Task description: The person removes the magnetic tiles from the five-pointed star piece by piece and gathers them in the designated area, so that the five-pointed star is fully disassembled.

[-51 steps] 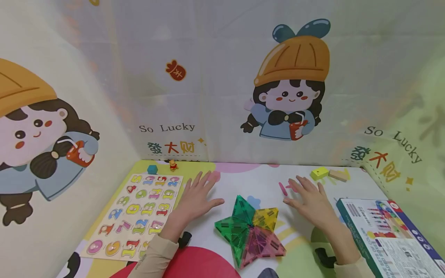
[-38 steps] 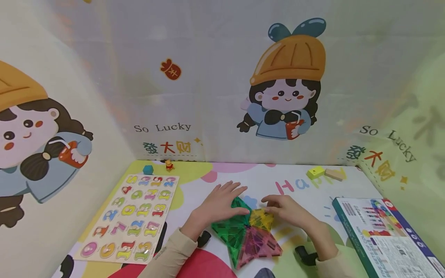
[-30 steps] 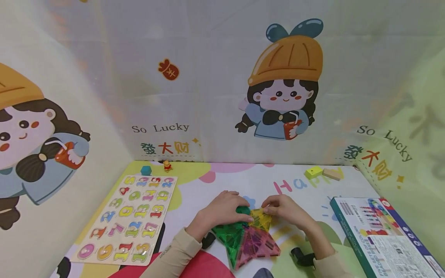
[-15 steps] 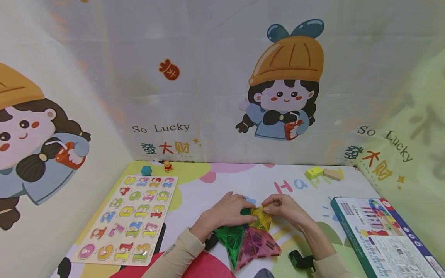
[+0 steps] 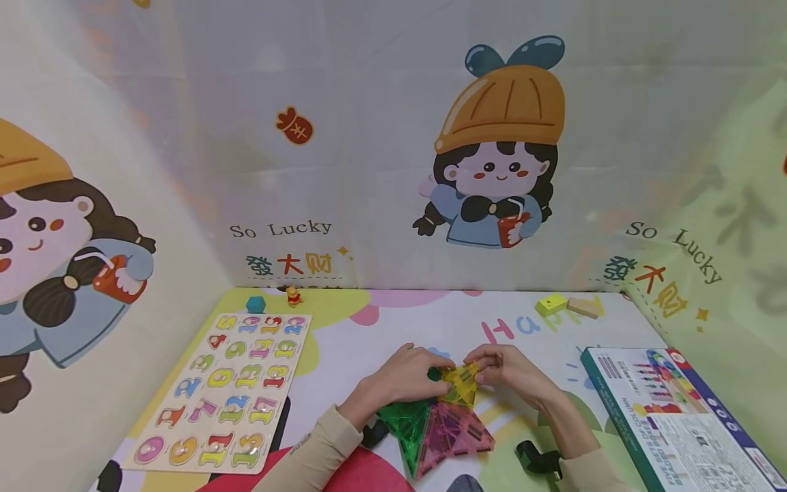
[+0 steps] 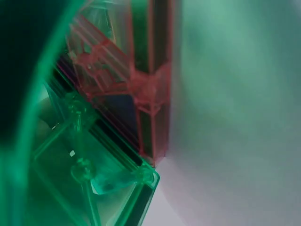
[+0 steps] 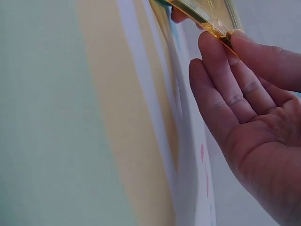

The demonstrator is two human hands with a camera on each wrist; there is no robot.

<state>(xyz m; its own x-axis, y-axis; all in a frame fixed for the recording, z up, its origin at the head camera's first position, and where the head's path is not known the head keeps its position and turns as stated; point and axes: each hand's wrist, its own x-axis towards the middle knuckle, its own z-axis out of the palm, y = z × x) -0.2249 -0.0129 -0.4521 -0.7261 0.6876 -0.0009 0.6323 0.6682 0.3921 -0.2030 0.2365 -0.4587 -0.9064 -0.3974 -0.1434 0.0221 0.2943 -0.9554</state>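
Several translucent magnetic triangle tiles lie joined in a star on the play mat [image 5: 393, 321]. My left hand [image 5: 413, 377] curls over the dark green tile [image 5: 434, 374] and tips it up. My right hand [image 5: 501, 370] pinches the top corner of the yellow tile [image 5: 462, 388], which stands tilted against the green one. In the right wrist view the thumb and fingers [image 7: 221, 80] hold the yellow tile [image 7: 207, 14] at its edge. A light green tile [image 5: 408, 420] and a pink tile [image 5: 458, 430] lie flat in front. The left wrist view shows only green tile [image 6: 89, 179] and pink tile [image 6: 141, 94] edges close up.
A number puzzle board [image 5: 230, 383] lies at the left. A printed box [image 5: 676, 424] sits at the right edge. A yellow block [image 5: 550, 304], a wooden block [image 5: 584, 307], a teal block [image 5: 255, 304] and a small figure [image 5: 294, 296] stand along the back. Cartoon-printed cloth walls enclose the mat.
Both hands left the mat, where they lay flat, and closed in on the star's far tiles. The green and yellow tiles have been tipped up toward each other.
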